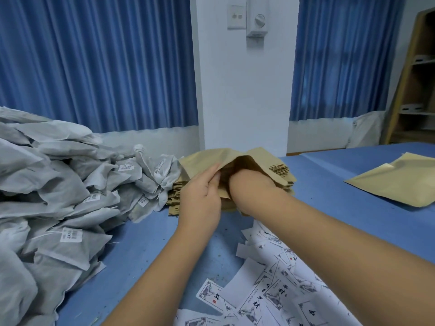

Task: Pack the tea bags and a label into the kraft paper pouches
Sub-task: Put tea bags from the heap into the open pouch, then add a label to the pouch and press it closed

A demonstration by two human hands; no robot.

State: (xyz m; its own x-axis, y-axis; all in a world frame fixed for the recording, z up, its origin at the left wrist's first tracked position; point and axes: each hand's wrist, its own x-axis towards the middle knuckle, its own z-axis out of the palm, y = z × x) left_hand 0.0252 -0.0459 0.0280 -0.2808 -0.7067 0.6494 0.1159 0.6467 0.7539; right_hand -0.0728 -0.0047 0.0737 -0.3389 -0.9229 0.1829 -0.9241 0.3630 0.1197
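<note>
Pouch (255, 158): centre frame; likely light, thin, easily creased; best held by mouth edge.
Left hand (200, 198): fingers pinching near lip.
Right hand (251, 187): inside Pouch; fingers hidden, cannot tell.

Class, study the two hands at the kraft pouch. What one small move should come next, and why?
Probably draw the right hand out of the kraft pouch and reach for the tea bags piled at left. The left hand pinches the pouch's edge, so its mouth is spread, and the right hand's fingers are hidden inside; no tea bag shows in it yet.
</note>
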